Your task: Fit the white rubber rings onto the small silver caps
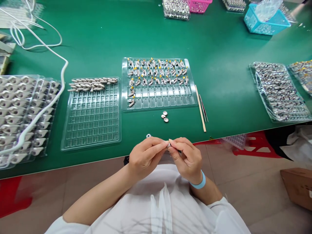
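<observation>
My left hand point(145, 155) and my right hand point(187, 158) meet at the near edge of the green table point(102, 42), fingertips pinched together on a tiny part that I cannot make out. A thin dark tool shows under my right fingers. A small metal ring point(148, 136) lies on the table just beyond my left hand. Three small round metal caps point(165, 116) sit a little farther out. Behind them is a clear tray point(158, 84) partly filled with small grey parts with yellow tips.
A mostly bare clear tray point(92, 113) holds a row of grey parts at its far end. Full trays point(21, 113) and a white cable point(48, 97) lie at left. A wooden stick point(200, 108) and tweezers lie right of the middle tray. More trays point(280, 91) and baskets point(265, 19) stand at right.
</observation>
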Demonstrator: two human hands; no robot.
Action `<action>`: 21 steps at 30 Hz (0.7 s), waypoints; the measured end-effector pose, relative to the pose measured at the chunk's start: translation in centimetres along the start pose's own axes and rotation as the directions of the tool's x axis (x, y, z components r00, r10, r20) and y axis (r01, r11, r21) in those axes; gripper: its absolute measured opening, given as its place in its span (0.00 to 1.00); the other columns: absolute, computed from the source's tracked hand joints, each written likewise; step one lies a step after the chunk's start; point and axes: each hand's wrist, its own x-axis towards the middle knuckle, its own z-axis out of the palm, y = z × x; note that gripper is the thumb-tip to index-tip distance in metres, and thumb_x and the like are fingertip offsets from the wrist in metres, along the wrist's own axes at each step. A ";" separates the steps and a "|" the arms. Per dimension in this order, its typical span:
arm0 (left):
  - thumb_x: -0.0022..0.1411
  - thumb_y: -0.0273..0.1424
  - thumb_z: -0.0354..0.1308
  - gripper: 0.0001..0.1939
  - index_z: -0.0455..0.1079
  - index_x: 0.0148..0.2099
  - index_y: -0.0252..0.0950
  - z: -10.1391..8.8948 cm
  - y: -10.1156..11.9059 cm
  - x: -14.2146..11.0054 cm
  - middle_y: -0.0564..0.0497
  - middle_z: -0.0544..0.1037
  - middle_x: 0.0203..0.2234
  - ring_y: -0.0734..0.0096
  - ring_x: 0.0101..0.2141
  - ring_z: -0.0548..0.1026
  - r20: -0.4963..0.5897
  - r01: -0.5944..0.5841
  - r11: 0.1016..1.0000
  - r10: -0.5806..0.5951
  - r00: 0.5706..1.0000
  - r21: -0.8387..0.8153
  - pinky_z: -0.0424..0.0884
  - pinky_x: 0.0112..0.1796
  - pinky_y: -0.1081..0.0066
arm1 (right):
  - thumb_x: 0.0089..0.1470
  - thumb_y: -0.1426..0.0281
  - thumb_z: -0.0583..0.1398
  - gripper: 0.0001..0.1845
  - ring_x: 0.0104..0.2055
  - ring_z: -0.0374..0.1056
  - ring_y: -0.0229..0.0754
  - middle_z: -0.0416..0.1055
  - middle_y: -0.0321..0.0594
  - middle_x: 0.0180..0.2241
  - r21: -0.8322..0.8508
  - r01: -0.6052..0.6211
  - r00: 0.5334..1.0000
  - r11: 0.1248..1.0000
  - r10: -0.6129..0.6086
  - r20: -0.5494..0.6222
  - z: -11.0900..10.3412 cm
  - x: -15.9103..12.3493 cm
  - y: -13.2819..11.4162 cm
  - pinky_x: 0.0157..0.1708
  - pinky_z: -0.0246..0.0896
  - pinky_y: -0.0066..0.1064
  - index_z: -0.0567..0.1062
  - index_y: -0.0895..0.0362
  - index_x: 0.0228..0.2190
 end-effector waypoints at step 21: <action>0.59 0.17 0.60 0.15 0.72 0.47 0.35 -0.1 -0.4 -0.3 0.48 0.80 0.34 0.73 0.33 0.78 0.009 -0.004 0.999 0.003 1.000 0.036 0.76 0.36 0.73 | 0.59 0.74 0.60 0.13 0.38 0.71 0.39 0.75 0.42 0.38 0.094 -0.144 0.978 0.985 0.127 0.166 -0.6 0.7 0.4 0.35 0.70 0.31 0.76 0.55 0.46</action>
